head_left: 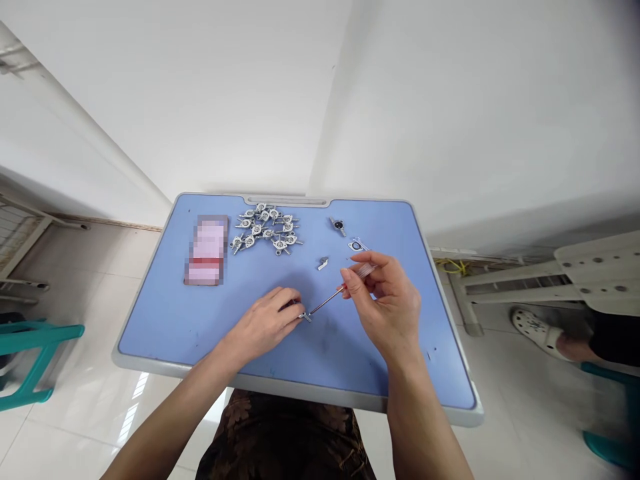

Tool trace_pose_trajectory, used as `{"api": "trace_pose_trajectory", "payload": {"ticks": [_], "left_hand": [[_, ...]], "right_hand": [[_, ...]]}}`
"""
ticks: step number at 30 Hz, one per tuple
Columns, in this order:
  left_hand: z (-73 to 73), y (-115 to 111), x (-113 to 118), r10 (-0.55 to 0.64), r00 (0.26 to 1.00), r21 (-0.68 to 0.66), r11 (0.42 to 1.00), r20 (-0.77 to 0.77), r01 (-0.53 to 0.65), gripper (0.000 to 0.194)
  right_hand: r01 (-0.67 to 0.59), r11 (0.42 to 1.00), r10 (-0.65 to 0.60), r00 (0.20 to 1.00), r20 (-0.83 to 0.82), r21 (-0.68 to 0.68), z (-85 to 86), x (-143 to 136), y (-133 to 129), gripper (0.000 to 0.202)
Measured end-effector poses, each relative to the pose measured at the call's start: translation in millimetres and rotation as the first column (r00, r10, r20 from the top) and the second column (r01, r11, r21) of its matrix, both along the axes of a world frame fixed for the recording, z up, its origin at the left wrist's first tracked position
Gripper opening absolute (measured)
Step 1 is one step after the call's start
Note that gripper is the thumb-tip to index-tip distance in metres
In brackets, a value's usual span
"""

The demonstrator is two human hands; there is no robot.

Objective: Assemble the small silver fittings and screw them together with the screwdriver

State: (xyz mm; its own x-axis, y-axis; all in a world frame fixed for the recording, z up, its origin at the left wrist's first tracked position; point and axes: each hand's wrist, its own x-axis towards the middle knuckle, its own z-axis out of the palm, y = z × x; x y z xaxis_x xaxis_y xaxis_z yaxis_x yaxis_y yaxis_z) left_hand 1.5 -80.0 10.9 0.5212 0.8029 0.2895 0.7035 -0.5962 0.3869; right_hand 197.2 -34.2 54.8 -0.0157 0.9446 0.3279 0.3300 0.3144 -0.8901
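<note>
My left hand [270, 321] pinches a small metal part [305, 317] just above the blue tabletop, near its middle. In my right hand [383, 300] is a screwdriver [329, 299] with a clear and red handle, its shaft slanting down to the left. The screwdriver's tip meets or nearly touches the held part; the exact contact is too small to tell. Farther back lie a loose small metal piece [323, 263], a metal part with a black round centre [339, 226] and a flat plate with a ring [356, 246], close to my right fingers.
Several metal fittings [257, 229] lie in a cluster at the back of the blue table [165, 313]. A blurred phone-like object [206, 251] is at the left. Behind stands a white wall; a person's foot in a white clog [535, 331] is at the right.
</note>
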Motion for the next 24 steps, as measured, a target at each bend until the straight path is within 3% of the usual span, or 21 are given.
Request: {"api": "trace_pose_trajectory", "payload": {"ticks": [24], "left_hand": [[-1.5,1.0,2.1,0.018,0.998,-0.083,0.996,0.053,-0.014,0.01]], "right_hand": [[-0.028,0.997,0.02,0.992,0.128,0.067,-5.8,-3.9,-2.0,0.021]]}}
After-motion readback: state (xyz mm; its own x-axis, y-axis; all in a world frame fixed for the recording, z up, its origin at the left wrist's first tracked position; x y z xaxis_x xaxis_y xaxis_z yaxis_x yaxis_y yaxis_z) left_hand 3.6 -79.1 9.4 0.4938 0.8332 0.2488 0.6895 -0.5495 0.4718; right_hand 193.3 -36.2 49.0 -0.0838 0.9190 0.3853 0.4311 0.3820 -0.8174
